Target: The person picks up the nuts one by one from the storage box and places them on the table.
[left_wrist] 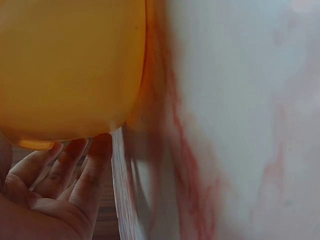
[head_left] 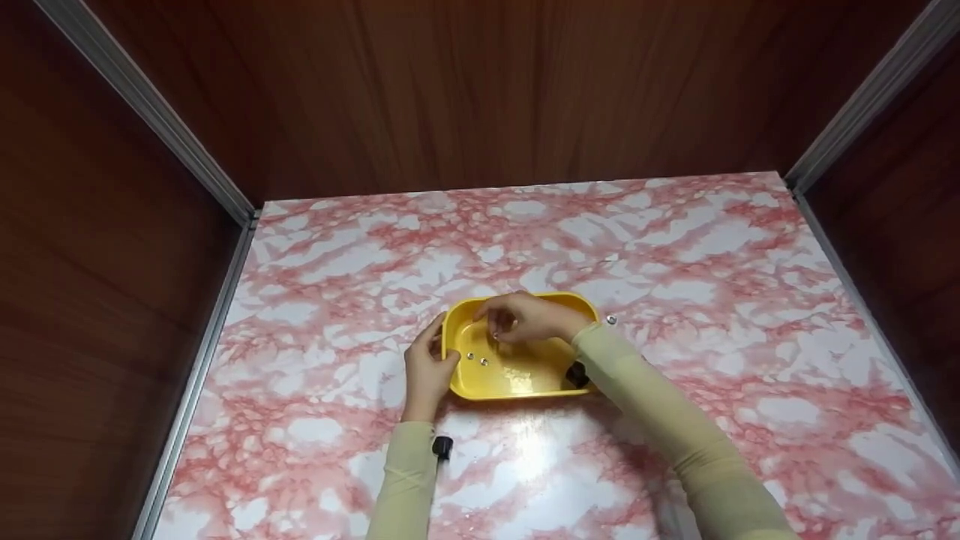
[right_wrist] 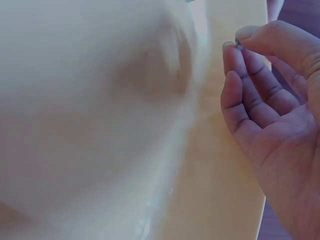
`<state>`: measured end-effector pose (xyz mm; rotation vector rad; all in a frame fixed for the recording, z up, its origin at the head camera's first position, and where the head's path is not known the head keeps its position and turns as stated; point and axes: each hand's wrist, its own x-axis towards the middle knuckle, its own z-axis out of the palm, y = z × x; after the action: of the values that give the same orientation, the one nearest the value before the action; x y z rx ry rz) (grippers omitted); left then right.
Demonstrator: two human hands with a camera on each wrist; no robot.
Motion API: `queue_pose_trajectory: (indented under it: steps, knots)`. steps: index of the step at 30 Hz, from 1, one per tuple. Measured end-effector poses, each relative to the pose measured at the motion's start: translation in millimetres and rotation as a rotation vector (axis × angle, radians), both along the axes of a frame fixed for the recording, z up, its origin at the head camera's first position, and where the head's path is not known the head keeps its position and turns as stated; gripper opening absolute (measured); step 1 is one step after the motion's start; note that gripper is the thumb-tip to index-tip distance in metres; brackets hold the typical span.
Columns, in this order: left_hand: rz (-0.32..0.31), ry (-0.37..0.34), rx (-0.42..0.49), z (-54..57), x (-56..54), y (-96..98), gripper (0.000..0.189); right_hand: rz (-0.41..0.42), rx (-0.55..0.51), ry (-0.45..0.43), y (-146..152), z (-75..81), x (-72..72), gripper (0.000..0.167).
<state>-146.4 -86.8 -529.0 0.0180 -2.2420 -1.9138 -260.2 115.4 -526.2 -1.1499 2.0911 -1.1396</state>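
A shallow yellow plastic tray (head_left: 540, 391) sits on the table, two small shiny metal pieces (head_left: 484, 361) lying on its floor near the left end. My left hand (head_left: 429, 371) grips the tray's left end, thumb over the rim and fingers against the outer wall; the left wrist view shows those fingers (left_wrist: 85, 175) by the tray's wall (left_wrist: 75, 75). Over the inside of the tray, my right hand (head_left: 529, 316) pinches a tiny dark metal piece (right_wrist: 238, 44) between thumb and fingertips. Its exact kind is too small to tell.
Another small shiny metal piece (head_left: 611, 319) lies on the red-and-white marbled table (head_left: 337, 315), just beyond the tray's right end. Dark wooden panels (head_left: 480, 90) with grey metal edging enclose the back and both sides.
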Motion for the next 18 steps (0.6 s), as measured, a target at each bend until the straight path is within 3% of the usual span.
queue_pose_trajectory:
  steps: [12,18]
  knots:
    - [-0.004,0.039,-0.015,-0.9,-0.3,-0.6,0.06,-0.024,0.019,0.032,4.5,6.8,-1.5,0.042]
    - [-0.003,0.02,0.003,0.0,-0.1,-0.4,0.06,-0.014,0.015,0.046,6.6,9.6,-1.2,0.042]
